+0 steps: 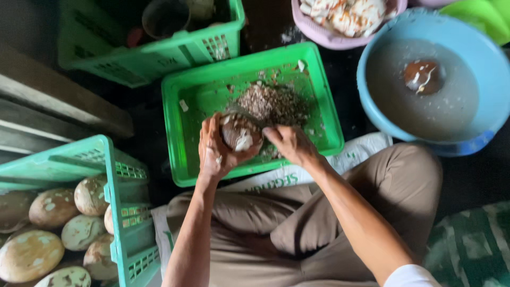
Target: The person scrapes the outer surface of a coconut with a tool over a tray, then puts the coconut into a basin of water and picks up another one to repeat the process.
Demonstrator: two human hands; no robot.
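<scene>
My left hand [214,151] cups a brown shelled coconut [239,134] over the green crate [178,141]. My right hand [289,143] grips a small peeling blade whose edge lies across the top of the coconut; white flesh shows where skin is pared off. A heap of brown shavings [272,103] lies in the crate just beyond the coconut. Both forearms reach forward over my folded legs in tan trousers.
A teal crate [114,212] at the left holds several unpeeled coconuts. A blue basin [481,79] of cloudy water at the right holds one coconut. A pink bowl [319,33] of white pieces and another green crate [159,56] stand at the back.
</scene>
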